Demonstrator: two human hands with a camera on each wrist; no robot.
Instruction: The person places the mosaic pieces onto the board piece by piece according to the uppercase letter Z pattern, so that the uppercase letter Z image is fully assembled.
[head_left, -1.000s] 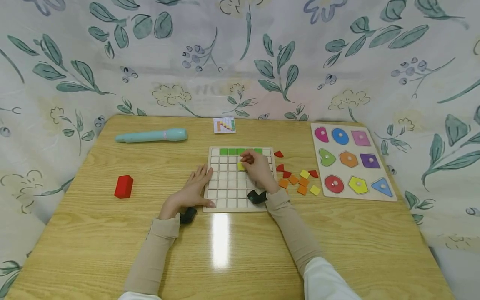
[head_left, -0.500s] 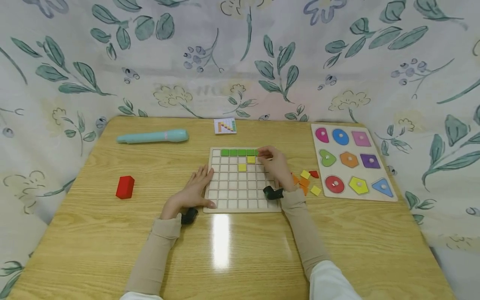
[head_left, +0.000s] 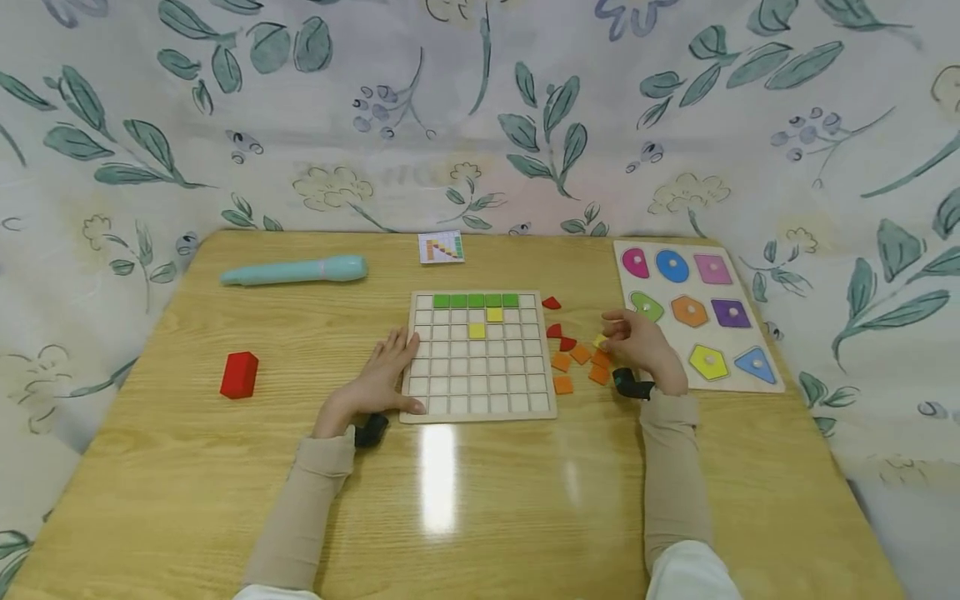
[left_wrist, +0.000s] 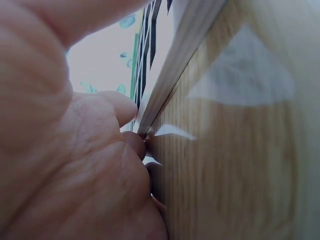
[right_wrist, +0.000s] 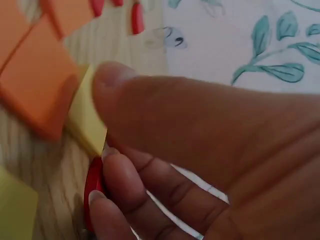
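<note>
My left hand (head_left: 378,375) rests along the left edge of a pale wooden grid board (head_left: 457,367), fingers spread straight and thumb at the near corner. In the left wrist view, the palm stands beside the board's side edge. Green square tiles (head_left: 476,300) line the board's far row, with a yellow tile (head_left: 495,314) and another yellow tile (head_left: 477,331) below them. Right of the board, my right hand (head_left: 641,343) pinches a loose yellow square tile (right_wrist: 87,120) between thumb and fingers. Its fingers also lie against a red piece (right_wrist: 92,187). Orange tiles (right_wrist: 40,80) are close by.
Several red pieces (head_left: 567,344) and orange tiles (head_left: 561,362) lie between board and right hand. A knobbed shape puzzle (head_left: 708,333) stands partly behind that hand. A pattern card (head_left: 441,247), turquoise pen-like object (head_left: 292,271) and red block (head_left: 239,375) lie farther off.
My right hand let go of a yellow tile on the board, below the green row, and has moved right to the loose tiles. The left hand stays on the board's edge.
</note>
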